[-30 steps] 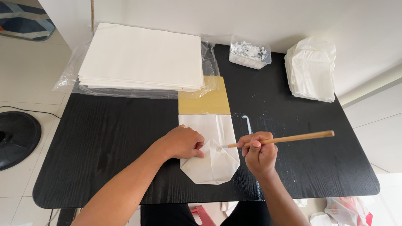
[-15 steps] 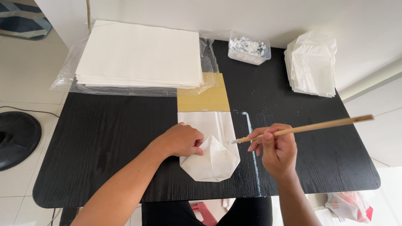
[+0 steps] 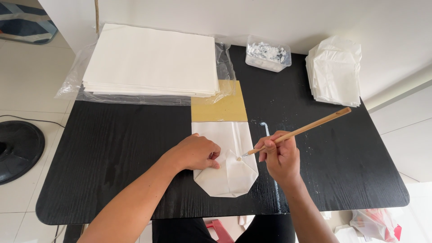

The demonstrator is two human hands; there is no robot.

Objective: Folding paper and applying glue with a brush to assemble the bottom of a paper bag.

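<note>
A: Where's the folded paper bag (image 3: 227, 164)?

B: Table (image 3: 112, 153) centre, bottom end at 6 o'clock. Left hand (image 3: 195, 152) pressed flat-ish on its left flap, fingers curled, gripping nothing.

A: Right hand (image 3: 280, 155)?

B: Closed round a wooden brush (image 3: 297, 131), tip touching the bag's right fold.

A: Progress?

B: Folds made, gluing looks underway. Finished bags (image 3: 334, 71) at 2 o'clock, sheet stack (image 3: 150, 60) at 11; plenty left, I'd judge.

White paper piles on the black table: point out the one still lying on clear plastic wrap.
The large stack of flat white sheets at the far left, on clear plastic wrap. The smaller pile of folded white paper at far right lies on the bare table.
</note>
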